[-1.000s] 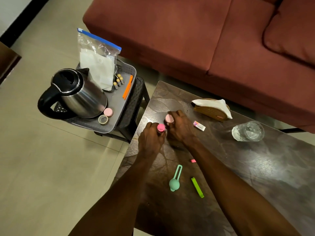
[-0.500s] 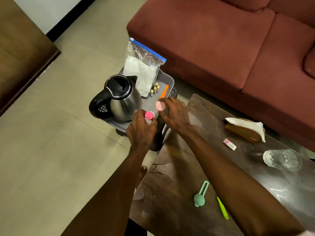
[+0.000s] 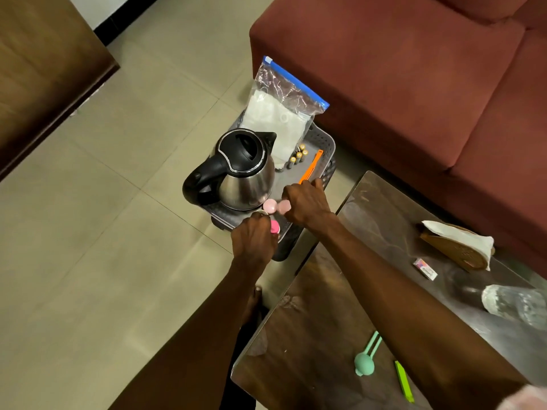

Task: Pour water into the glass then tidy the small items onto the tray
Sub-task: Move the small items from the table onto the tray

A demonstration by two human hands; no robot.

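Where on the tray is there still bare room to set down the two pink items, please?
Bare tray floor lies between the kettle and the orange stick. The near corner is crowded: pink cap, tape roll, both hands. The bag and batteries fill the back.
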